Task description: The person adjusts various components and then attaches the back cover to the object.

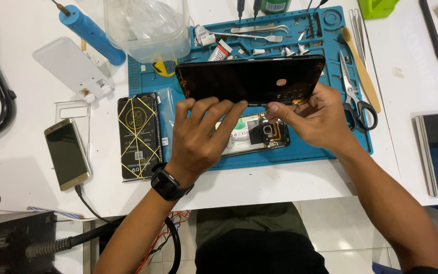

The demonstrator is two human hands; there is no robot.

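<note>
White worktable under even light — pale tiled floor below.

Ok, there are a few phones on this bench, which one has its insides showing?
The phone lying on the blue mat under both hands: the opened phone shows its parts. The gold phone on the white table is closed, screen up, with a cable attached.

Phone repair workshop: blue repair mat, tweezers, scissors, opened phone.

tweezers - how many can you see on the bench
3, perhaps more hidden. Two silver tweezers lie near the top of the blue mat, behind the black phone cover the hands hold; a third pair lies just off its upper right corner.
</note>
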